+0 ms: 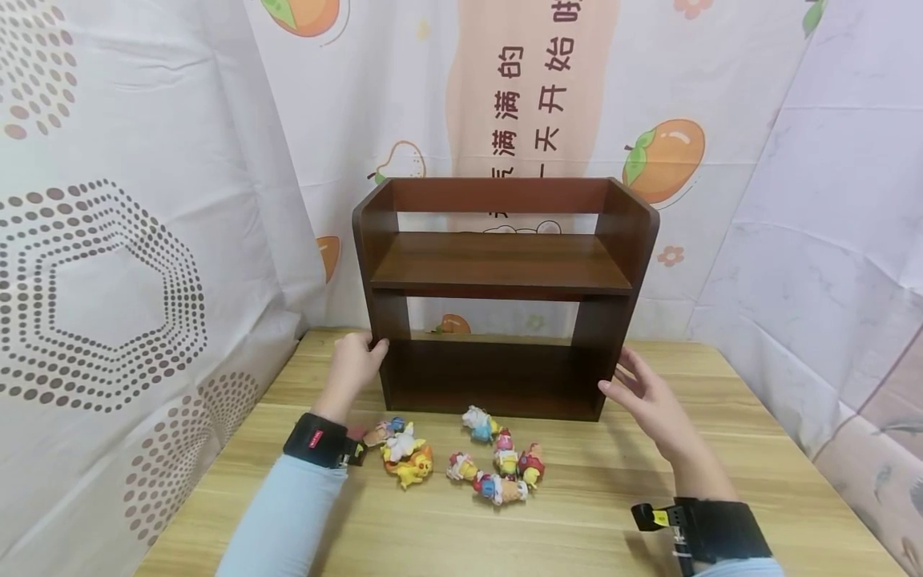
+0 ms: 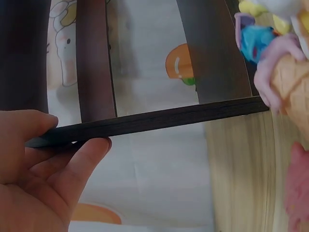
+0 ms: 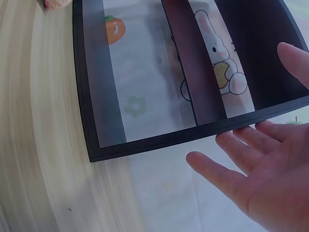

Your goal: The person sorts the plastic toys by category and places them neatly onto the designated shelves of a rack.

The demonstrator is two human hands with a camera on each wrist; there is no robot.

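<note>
A dark brown two-tier wooden shelf (image 1: 501,264) stands upright on the table. My left hand (image 1: 355,365) grips the front edge of its left side panel, with the thumb on the inner side and the fingers (image 2: 84,162) outside in the left wrist view. At the right panel, my right hand (image 1: 649,401) has its fingers spread. In the right wrist view its fingertips (image 3: 244,137) rest against the outer face, while the thumb (image 3: 292,60) lies over the inner side; whether the thumb touches the wood I cannot tell.
Several small colourful figurines lie in front of the shelf: a right-hand cluster (image 1: 497,465) and a left-hand cluster (image 1: 405,453) near my left wrist. The wooden table (image 1: 577,537) meets a printed fabric backdrop (image 1: 303,104) behind and at both sides.
</note>
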